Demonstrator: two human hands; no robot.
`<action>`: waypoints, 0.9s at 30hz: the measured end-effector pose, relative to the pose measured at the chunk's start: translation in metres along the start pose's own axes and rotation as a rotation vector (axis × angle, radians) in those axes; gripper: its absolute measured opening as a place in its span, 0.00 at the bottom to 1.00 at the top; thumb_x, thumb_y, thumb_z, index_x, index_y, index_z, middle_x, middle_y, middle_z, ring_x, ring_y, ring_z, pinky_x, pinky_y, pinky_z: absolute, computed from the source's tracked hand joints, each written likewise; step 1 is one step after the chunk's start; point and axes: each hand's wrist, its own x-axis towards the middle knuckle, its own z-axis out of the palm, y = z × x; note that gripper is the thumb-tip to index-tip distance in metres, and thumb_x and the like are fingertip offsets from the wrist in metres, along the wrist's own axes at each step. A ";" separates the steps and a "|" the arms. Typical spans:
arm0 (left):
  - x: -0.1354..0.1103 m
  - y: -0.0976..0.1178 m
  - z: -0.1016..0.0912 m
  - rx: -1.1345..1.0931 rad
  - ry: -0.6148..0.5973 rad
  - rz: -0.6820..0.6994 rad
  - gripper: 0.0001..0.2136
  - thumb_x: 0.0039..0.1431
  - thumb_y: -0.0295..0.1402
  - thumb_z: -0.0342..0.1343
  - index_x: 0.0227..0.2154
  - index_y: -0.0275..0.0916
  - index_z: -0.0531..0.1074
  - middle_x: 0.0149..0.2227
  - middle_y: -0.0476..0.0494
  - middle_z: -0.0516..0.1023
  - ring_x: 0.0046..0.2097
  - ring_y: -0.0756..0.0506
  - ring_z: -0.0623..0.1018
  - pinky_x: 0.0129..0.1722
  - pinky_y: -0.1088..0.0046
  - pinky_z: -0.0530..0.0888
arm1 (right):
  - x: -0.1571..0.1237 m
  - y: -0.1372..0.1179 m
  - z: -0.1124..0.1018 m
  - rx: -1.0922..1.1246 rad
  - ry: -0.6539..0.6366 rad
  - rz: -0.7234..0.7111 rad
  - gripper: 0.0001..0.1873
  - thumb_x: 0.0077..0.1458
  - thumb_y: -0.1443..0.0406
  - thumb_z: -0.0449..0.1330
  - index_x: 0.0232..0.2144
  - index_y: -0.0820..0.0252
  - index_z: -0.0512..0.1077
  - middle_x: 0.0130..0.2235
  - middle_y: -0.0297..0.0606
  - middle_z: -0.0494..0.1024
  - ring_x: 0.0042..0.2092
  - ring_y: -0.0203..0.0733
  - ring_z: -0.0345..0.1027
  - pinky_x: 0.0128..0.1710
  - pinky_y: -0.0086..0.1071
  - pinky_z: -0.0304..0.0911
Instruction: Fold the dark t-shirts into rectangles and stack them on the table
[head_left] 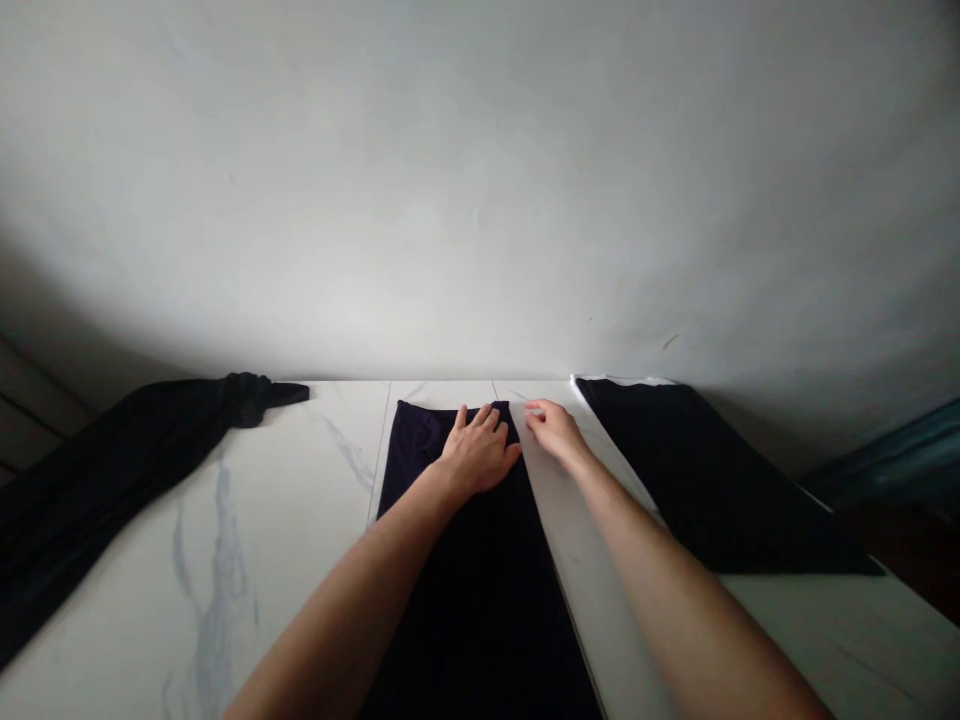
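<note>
A long dark navy cloth garment (480, 600) lies flat down the middle of the white marble table (285, 530), its far end near the wall. My left hand (478, 452) rests palm down on the garment's upper part, fingers spread toward the far edge. My right hand (551, 430) hovers just right of the garment over bare marble, its fingertips close to the far right corner of the cloth. That hand holds nothing, and I cannot tell whether it touches the cloth.
A black garment (712, 480) with a white edge at its far end lies flat on the table's right side. A bunched black garment (112, 480) stretches over the left side and past the table's edge. A pale wall (480, 200) rises behind the table.
</note>
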 end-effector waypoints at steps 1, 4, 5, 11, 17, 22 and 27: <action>-0.001 0.004 -0.001 -0.006 0.000 0.008 0.26 0.72 0.46 0.42 0.62 0.34 0.67 0.70 0.30 0.61 0.72 0.34 0.56 0.70 0.42 0.50 | 0.007 -0.003 0.002 0.033 -0.017 -0.010 0.14 0.60 0.64 0.60 0.48 0.57 0.77 0.33 0.36 0.81 0.31 0.38 0.74 0.39 0.31 0.68; -0.003 0.013 0.003 -0.052 -0.045 -0.011 0.30 0.71 0.49 0.43 0.66 0.31 0.62 0.71 0.26 0.55 0.73 0.32 0.53 0.69 0.40 0.51 | 0.024 -0.014 0.006 0.212 -0.099 -0.013 0.15 0.60 0.65 0.61 0.49 0.60 0.76 0.32 0.36 0.81 0.28 0.35 0.72 0.35 0.29 0.70; -0.004 0.015 0.007 -0.066 -0.068 -0.019 0.31 0.71 0.49 0.43 0.67 0.31 0.60 0.72 0.26 0.54 0.73 0.32 0.52 0.69 0.39 0.51 | 0.028 -0.017 0.007 0.271 -0.148 -0.012 0.15 0.59 0.65 0.62 0.49 0.61 0.76 0.33 0.37 0.81 0.28 0.34 0.72 0.34 0.29 0.70; -0.006 0.012 0.021 -0.125 -0.118 -0.007 0.28 0.71 0.49 0.41 0.68 0.41 0.60 0.73 0.33 0.53 0.73 0.31 0.51 0.67 0.32 0.48 | 0.043 -0.029 0.007 0.214 -0.348 -0.037 0.08 0.54 0.66 0.67 0.37 0.64 0.78 0.29 0.36 0.80 0.27 0.34 0.69 0.29 0.26 0.67; -0.005 0.011 0.020 -0.192 -0.114 -0.043 0.34 0.69 0.49 0.42 0.71 0.34 0.51 0.73 0.32 0.51 0.74 0.33 0.49 0.68 0.35 0.46 | 0.053 -0.028 0.009 0.098 -0.360 -0.081 0.12 0.56 0.60 0.63 0.26 0.63 0.75 0.22 0.30 0.74 0.24 0.33 0.64 0.28 0.25 0.62; -0.004 0.012 0.022 -0.159 -0.092 -0.079 0.35 0.68 0.53 0.41 0.69 0.33 0.56 0.73 0.29 0.49 0.74 0.29 0.46 0.69 0.37 0.47 | 0.054 -0.026 0.013 -0.003 -0.322 -0.147 0.13 0.57 0.59 0.60 0.28 0.63 0.76 0.22 0.29 0.73 0.26 0.34 0.64 0.29 0.25 0.59; -0.003 0.009 0.020 -0.148 -0.064 -0.109 0.32 0.71 0.49 0.40 0.69 0.35 0.57 0.73 0.30 0.51 0.74 0.30 0.49 0.68 0.35 0.48 | 0.049 -0.023 0.009 -0.078 -0.233 -0.181 0.15 0.64 0.62 0.53 0.38 0.63 0.78 0.25 0.32 0.77 0.29 0.36 0.68 0.33 0.26 0.61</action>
